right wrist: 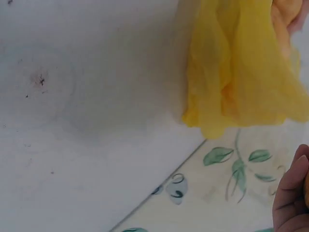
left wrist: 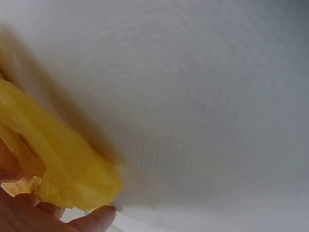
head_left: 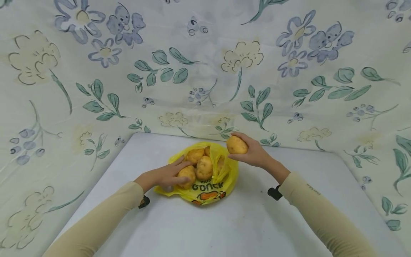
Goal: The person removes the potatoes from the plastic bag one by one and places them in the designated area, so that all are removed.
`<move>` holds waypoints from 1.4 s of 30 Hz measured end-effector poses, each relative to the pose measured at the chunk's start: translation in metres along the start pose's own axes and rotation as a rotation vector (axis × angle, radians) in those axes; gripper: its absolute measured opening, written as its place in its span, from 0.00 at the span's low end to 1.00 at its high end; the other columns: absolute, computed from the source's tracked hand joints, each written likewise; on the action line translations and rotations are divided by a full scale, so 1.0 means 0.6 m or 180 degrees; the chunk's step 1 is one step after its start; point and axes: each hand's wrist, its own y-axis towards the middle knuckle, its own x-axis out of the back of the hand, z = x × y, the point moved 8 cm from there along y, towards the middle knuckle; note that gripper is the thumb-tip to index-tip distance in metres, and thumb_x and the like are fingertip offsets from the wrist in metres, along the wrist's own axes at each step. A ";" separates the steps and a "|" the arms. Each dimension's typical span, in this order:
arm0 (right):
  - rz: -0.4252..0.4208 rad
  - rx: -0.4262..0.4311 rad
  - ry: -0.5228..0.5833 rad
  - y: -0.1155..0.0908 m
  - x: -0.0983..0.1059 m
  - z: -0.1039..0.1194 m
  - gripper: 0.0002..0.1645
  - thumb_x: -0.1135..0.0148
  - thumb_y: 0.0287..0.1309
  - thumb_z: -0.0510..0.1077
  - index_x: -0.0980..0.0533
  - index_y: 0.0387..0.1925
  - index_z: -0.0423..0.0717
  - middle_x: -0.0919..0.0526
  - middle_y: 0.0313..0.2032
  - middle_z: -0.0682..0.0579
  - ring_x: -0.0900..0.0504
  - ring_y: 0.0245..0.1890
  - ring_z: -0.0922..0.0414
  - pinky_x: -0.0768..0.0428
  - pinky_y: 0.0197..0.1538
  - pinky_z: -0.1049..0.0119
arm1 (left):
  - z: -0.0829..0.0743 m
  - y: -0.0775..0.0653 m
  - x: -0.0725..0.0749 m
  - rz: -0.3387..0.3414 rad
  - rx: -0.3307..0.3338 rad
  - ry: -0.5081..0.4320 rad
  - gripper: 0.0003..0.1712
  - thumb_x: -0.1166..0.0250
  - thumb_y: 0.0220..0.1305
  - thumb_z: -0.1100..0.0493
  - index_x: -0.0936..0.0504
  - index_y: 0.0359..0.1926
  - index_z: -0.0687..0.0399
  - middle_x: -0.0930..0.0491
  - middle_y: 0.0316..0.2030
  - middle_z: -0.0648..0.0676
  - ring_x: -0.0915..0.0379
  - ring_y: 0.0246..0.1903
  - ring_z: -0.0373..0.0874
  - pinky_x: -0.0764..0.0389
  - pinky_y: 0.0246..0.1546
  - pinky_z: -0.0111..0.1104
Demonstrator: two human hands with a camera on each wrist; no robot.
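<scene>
A yellow plastic bag (head_left: 229,185) with dark print lies open on the table, several potatoes (head_left: 204,167) showing in its mouth. My left hand (head_left: 165,176) is at the bag's left side, thumb and fingers on either side of a potato (head_left: 187,176) at the opening. In the left wrist view, fingers (left wrist: 94,220) of that hand show beside a yellow fold of the bag (left wrist: 63,159). Raised above the bag's right edge, my right hand (head_left: 253,151) grips another potato (head_left: 237,145). Only a sliver of it shows in the right wrist view, beside the right hand (right wrist: 292,198).
The white table (head_left: 250,225) extends around the bag, with small dark specks to its right. A flower-patterned cloth (head_left: 205,89) hangs behind the table and along its sides.
</scene>
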 end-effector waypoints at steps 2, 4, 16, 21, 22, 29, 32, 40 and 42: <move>-0.0081 -0.0100 -0.0007 0.002 0.009 -0.016 0.47 0.25 0.51 0.53 0.36 0.70 0.61 0.23 0.59 0.47 0.21 0.46 0.49 0.19 0.43 0.58 | -0.002 0.002 0.000 -0.0014 -0.0016 0.0020 0.46 0.49 0.65 0.26 0.48 0.77 0.39 0.65 0.78 0.65 0.55 0.74 0.68 0.44 0.68 0.64; -0.0150 -0.0191 -0.0045 0.003 0.015 -0.033 0.47 0.25 0.51 0.53 0.37 0.70 0.60 0.24 0.60 0.46 0.22 0.45 0.48 0.20 0.43 0.58 | -0.003 0.003 0.000 -0.0017 -0.0008 0.0015 0.47 0.49 0.65 0.26 0.48 0.77 0.40 0.65 0.78 0.65 0.55 0.74 0.69 0.44 0.68 0.65; -0.0467 -0.0810 -0.0112 -0.001 0.038 -0.117 0.50 0.27 0.52 0.57 0.40 0.72 0.56 0.27 0.63 0.45 0.23 0.50 0.46 0.20 0.49 0.53 | -0.001 0.004 -0.009 0.0014 0.0041 -0.0018 0.47 0.48 0.64 0.26 0.47 0.77 0.39 0.65 0.78 0.64 0.52 0.73 0.69 0.43 0.67 0.65; -0.0523 -0.0983 -0.0141 -0.001 0.040 -0.138 0.51 0.28 0.52 0.59 0.41 0.73 0.55 0.28 0.63 0.43 0.24 0.52 0.45 0.22 0.50 0.52 | -0.002 0.002 -0.005 -0.0003 0.0034 -0.0048 0.47 0.48 0.64 0.27 0.47 0.77 0.39 0.65 0.78 0.65 0.53 0.73 0.70 0.43 0.67 0.66; -0.0528 -0.1025 -0.0136 -0.001 0.039 -0.143 0.51 0.28 0.52 0.59 0.41 0.73 0.55 0.28 0.63 0.42 0.25 0.52 0.45 0.22 0.51 0.52 | -0.002 0.002 -0.004 0.0002 0.0036 -0.0053 0.47 0.48 0.64 0.27 0.47 0.77 0.39 0.66 0.78 0.65 0.53 0.74 0.70 0.44 0.67 0.66; -0.0525 -0.1340 -0.0058 -0.003 0.031 -0.176 0.51 0.29 0.53 0.60 0.42 0.74 0.55 0.30 0.63 0.41 0.26 0.53 0.44 0.21 0.49 0.53 | -0.002 0.000 -0.006 0.0022 0.0083 -0.0081 0.46 0.48 0.65 0.27 0.47 0.77 0.39 0.66 0.78 0.64 0.53 0.74 0.69 0.44 0.67 0.66; -0.0539 -0.1453 0.0035 -0.005 0.028 -0.187 0.51 0.29 0.52 0.60 0.42 0.74 0.57 0.31 0.64 0.42 0.26 0.52 0.44 0.19 0.45 0.57 | -0.003 -0.001 -0.005 0.0010 0.0079 -0.0086 0.46 0.48 0.65 0.27 0.47 0.77 0.40 0.65 0.78 0.64 0.52 0.74 0.69 0.44 0.67 0.66; -0.0590 -0.1570 0.0275 -0.010 0.018 -0.201 0.52 0.28 0.52 0.59 0.43 0.74 0.57 0.34 0.66 0.41 0.26 0.53 0.44 0.19 0.38 0.63 | -0.003 0.000 -0.001 -0.0016 0.0041 -0.0088 0.47 0.48 0.65 0.28 0.47 0.77 0.42 0.65 0.78 0.66 0.52 0.73 0.69 0.43 0.67 0.66; -0.0578 -0.1579 0.0329 -0.010 0.012 -0.205 0.52 0.28 0.52 0.57 0.43 0.74 0.57 0.33 0.65 0.41 0.26 0.52 0.44 0.19 0.37 0.64 | 0.000 0.000 -0.002 -0.0016 0.0059 -0.0083 0.47 0.48 0.65 0.27 0.47 0.77 0.41 0.65 0.78 0.65 0.52 0.73 0.69 0.44 0.67 0.65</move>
